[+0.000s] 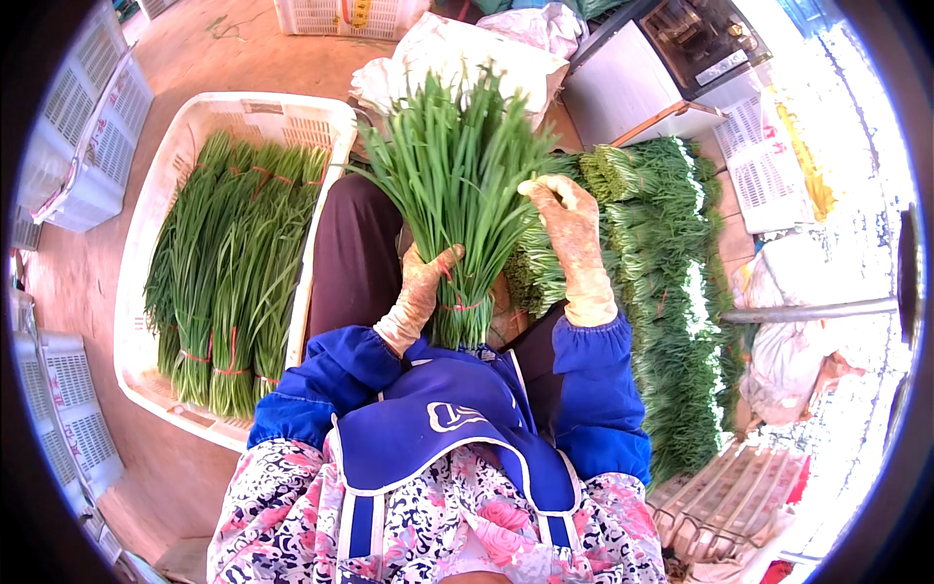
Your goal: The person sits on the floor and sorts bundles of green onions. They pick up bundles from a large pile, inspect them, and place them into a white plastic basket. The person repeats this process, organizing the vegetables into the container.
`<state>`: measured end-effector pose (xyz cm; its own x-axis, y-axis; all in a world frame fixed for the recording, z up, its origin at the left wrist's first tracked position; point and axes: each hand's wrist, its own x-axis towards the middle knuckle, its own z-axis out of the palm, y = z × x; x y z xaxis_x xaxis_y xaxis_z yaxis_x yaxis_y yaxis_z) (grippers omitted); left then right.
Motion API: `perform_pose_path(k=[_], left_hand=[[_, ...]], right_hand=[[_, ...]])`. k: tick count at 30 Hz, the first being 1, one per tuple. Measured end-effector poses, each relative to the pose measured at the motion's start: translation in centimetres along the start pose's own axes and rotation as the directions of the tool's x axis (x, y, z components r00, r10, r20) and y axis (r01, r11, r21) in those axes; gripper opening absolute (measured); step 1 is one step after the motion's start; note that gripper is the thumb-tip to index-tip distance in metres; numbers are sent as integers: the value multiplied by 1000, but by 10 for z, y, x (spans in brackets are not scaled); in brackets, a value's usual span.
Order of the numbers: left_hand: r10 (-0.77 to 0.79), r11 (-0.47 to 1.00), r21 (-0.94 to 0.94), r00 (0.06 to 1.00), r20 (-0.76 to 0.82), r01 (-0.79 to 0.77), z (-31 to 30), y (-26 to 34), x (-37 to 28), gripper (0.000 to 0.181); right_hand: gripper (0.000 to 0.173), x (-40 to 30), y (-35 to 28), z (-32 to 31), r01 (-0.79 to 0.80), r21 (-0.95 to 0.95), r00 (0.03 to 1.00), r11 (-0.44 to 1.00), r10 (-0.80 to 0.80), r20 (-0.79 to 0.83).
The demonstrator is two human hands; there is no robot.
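Note:
My left hand (423,285), in a soiled light glove, is closed round the lower part of a bunch of long green leaves, seemingly garlic chives (456,175). A red tie circles the stalks just below that hand, near my apron. The leaves fan out upward and away from me. My right hand (573,219), gloved too, is raised at the right edge of the fan, thumb and forefinger together at a leaf tip; whether they pinch a leaf is too small to tell. Tied bunches (226,292) lie side by side in a white plastic crate (135,306) on my left.
On my right, a long pile of green bunches (657,306) covers the floor. White sacks (474,58) and a pale cabinet-like box (620,80) stand ahead. More white crates (109,139) line the left side. A metal bar (810,312) juts in at the right.

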<state>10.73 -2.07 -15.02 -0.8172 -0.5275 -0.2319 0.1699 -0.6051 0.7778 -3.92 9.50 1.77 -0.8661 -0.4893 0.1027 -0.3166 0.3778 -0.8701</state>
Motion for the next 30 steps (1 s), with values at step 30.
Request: perform_pose_path(k=[30], left_hand=[[338, 747, 663, 836, -431, 40, -314, 434, -113, 37]], right_hand=[[31, -36, 163, 15, -338, -257, 713, 905, 425, 557]])
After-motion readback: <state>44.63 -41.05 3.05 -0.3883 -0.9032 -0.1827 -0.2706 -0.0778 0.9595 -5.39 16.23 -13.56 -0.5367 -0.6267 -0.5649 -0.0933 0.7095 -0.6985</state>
